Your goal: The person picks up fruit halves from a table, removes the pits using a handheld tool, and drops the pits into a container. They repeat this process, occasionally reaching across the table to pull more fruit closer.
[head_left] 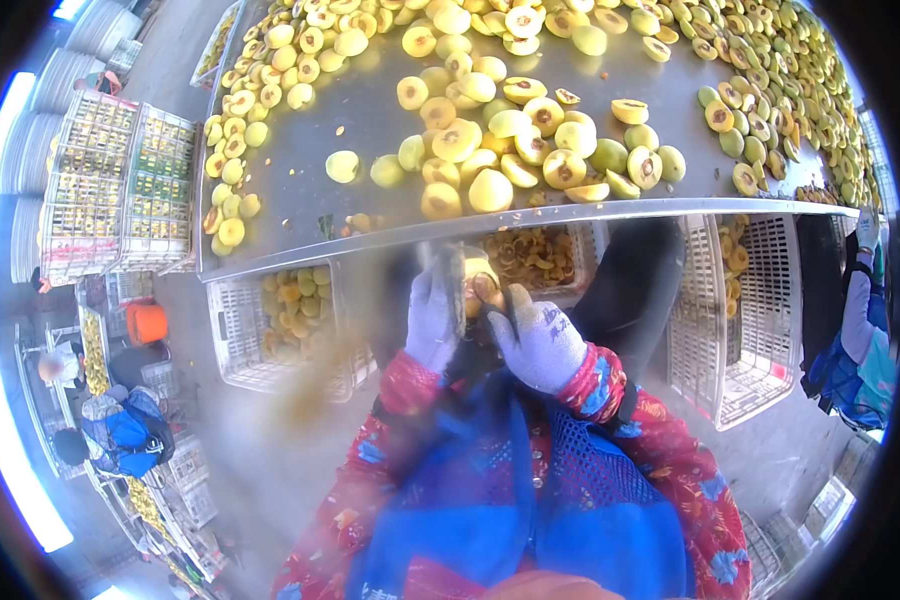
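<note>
curled round a cut yellow fruit (482, 284), the fingers of the left hand (433, 318) are narrowed, gripping it from its side just below the near edge of the metal table (300, 185). the right hand (543, 345) comes up close on the other side, its thumb and fingertips dark and right by the fruit; whether they pinch anything, i cannot tell for the blur. both hands wear pale gloves, the right one smudged, below red flowered sleeves (610, 385). up on the table lie loose yellow fruits (491, 191), some whole-looking, others cut face up with brown middles, and a thick heap of greener halves (760, 130) spreads to the right. under the edge, a white crate (240, 335) to the left holds more yellow pieces, and another white crate (760, 355) stands to the right.
</note>
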Demonstrator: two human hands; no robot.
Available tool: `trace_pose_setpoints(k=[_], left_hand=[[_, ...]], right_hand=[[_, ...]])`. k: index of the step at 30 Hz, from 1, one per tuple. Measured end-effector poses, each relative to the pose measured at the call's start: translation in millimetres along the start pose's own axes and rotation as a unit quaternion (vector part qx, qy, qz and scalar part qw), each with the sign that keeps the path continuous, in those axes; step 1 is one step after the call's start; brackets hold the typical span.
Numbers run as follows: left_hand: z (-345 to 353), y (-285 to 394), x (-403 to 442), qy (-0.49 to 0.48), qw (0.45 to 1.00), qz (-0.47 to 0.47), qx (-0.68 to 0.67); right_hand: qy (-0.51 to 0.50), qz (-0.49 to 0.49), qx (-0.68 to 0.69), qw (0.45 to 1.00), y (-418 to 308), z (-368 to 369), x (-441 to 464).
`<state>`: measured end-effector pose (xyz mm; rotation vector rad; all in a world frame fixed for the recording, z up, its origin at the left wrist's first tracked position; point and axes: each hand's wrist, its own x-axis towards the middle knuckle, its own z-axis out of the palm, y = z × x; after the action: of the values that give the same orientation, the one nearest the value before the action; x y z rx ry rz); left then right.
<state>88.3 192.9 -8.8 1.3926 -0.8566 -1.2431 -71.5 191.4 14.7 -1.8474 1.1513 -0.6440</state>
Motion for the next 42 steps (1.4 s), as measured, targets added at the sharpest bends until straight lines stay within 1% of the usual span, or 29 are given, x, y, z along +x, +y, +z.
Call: trace_pose_setpoints(k=[2, 3, 4, 5, 6, 8, 9, 10, 11, 13, 14, 16, 17, 19, 20, 22, 23, 25, 26, 28, 29, 30, 33, 35, 36, 38, 39, 42], left_hand=[[13.5, 8.9, -6.8, 0.048, 0.997, -0.042, -0.036], [17.9, 13.9, -9.6, 0.073, 0.994, -0.062, -0.054], [19.4, 16.0, -10.5, 0.071, 0.996, -0.052, -0.02], [20.6, 17.3, -11.9, 0.069, 0.997, -0.043, 0.014], [21.0, 17.4, -13.7, 0.066, 0.996, -0.035, 0.049], [19.8, 14.5, -13.5, 0.055, 0.982, 0.066, 0.168], [18.9, 11.4, -11.5, 0.048, 0.966, 0.117, 0.226], [18.0, 2.7, -4.5, 0.049, 0.952, 0.205, 0.222], [15.1, -2.4, -4.2, 0.03, 0.955, 0.184, 0.23], [10.7, -3.6, -2.9, -0.009, 0.959, 0.143, 0.245], [10.3, -5.2, -4.6, -0.009, 0.964, 0.132, 0.231], [8.9, -10.2, -5.7, -0.007, 0.972, 0.113, 0.204], [7.8, -12.7, -5.2, -0.015, 0.957, 0.141, 0.252], [3.6, -20.3, -6.2, -0.032, 0.918, 0.192, 0.344], [0.3, -24.9, -4.7, -0.053, 0.926, 0.187, 0.322], [2.6, -28.1, -5.3, -0.072, 0.977, 0.134, 0.15], [6.0, -29.9, -6.5, -0.08, 0.989, 0.105, 0.06], [10.6, -34.1, -8.4, -0.053, 0.99, 0.115, 0.058], [10.5, -37.8, -7.3, -0.049, 0.982, 0.147, 0.108], [10.9, -33.8, -6.4, -0.04, 0.992, 0.092, 0.071], [11.0, -24.9, -1.0, -0.038, 0.999, 0.007, -0.016], [11.1, -19.0, 1.4, -0.033, 0.991, -0.078, -0.103], [13.9, -26.2, 6.3, 0.002, 0.994, -0.053, -0.096], [16.8, -20.7, 8.2, 0.02, 0.986, -0.103, -0.13], [18.1, -17.2, 8.0, 0.029, 0.98, -0.128, -0.148], [19.0, -9.4, 6.3, 0.016, 0.986, -0.127, -0.108], [19.1, -7.6, 5.6, 0.01, 0.988, -0.126, -0.089], [19.9, -7.1, 6.3, 0.039, 0.977, -0.18, -0.109]], right_hand=[[0.012, -0.02, 0.075, 0.997, 9.4, 6.1, -1.3], [-0.039, 0.055, 0.158, 0.985, 10.2, 5.3, -1.4], [-0.089, 0.129, 0.238, 0.958, 8.2, 1.6, 0.7], [-0.139, 0.201, 0.315, 0.917, 5.5, -3.0, 2.6], [-0.173, 0.248, 0.376, 0.876, 1.5, -12.0, 4.6], [-0.24, 0.334, 0.485, 0.772, -4.4, -31.3, 9.8], [-0.235, 0.324, 0.509, 0.762, -2.4, -29.9, 8.6], [-0.229, 0.315, 0.532, 0.752, 1.4, -26.2, 6.5], [-0.223, 0.306, 0.555, 0.74, 5.5, -22.5, 3.7], [-0.224, 0.356, 0.63, 0.653, 13.6, -19.1, 2.9], [-0.224, 0.379, 0.664, 0.604, 17.0, -17.5, 2.4], [-0.253, 0.378, 0.692, 0.56, 23.7, -18.6, 3.2], [-0.267, 0.377, 0.706, 0.537, 26.5, -18.2, 2.9], [-0.245, 0.391, 0.64, 0.614, 29.6, -8.7, -2.4], [-0.234, 0.394, 0.605, 0.651, 31.5, -4.1, -3.3], [-0.281, 0.366, 0.707, 0.536, 40.4, -1.6, -4.7], [-0.302, 0.349, 0.751, 0.472, 45.8, -0.6, -4.9], [-0.349, 0.32, 0.818, 0.327, 58.5, 8.7, -3.3], [-0.369, 0.303, 0.842, 0.252, 63.2, 11.8, -2.2], [-0.362, 0.302, 0.85, 0.237, 66.7, 15.7, -1.4], [-0.359, 0.299, 0.854, 0.231, 67.3, 16.4, 0.9], [-0.353, 0.295, 0.856, 0.236, 66.1, 16.2, 1.9], [-0.342, 0.28, 0.861, 0.253, 63.6, 16.7, 6.1], [-0.34, 0.267, 0.862, 0.264, 66.9, 19.7, 6.0], [-0.338, 0.263, 0.865, 0.262, 66.5, 20.3, 6.1], [-0.331, 0.255, 0.871, 0.258, 65.3, 20.8, 6.7], [-0.323, 0.258, 0.876, 0.247, 64.9, 21.0, 6.3], [-0.312, 0.259, 0.887, 0.219, 64.8, 23.0, 6.6]])
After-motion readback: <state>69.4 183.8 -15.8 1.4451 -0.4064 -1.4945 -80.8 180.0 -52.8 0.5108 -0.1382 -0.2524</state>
